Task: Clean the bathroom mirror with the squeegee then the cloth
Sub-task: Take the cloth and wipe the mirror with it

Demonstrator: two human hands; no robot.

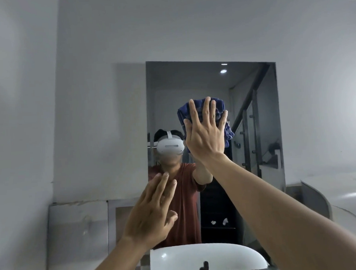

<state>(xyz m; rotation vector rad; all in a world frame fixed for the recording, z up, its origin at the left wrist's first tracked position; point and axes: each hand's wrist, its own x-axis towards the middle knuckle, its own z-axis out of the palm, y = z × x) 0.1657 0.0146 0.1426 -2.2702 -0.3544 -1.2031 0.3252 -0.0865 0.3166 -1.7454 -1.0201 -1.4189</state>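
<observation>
The rectangular mirror (pixel 254 110) hangs on the grey wall straight ahead. My right hand (pixel 205 131) presses flat, fingers spread, on a blue checked cloth (pixel 227 130) against the middle of the glass. My left hand (pixel 152 210) is raised near the mirror's lower left corner, fingers extended and holding nothing. No squeegee is in view. The mirror reflects a person in a rust-red shirt wearing a white headset.
A white basin (pixel 210 259) with a dark tap (pixel 205 268) sits below the mirror. A grey tiled ledge (pixel 78 222) runs along the wall at lower left. A curved white fixture (pixel 341 196) stands at the right.
</observation>
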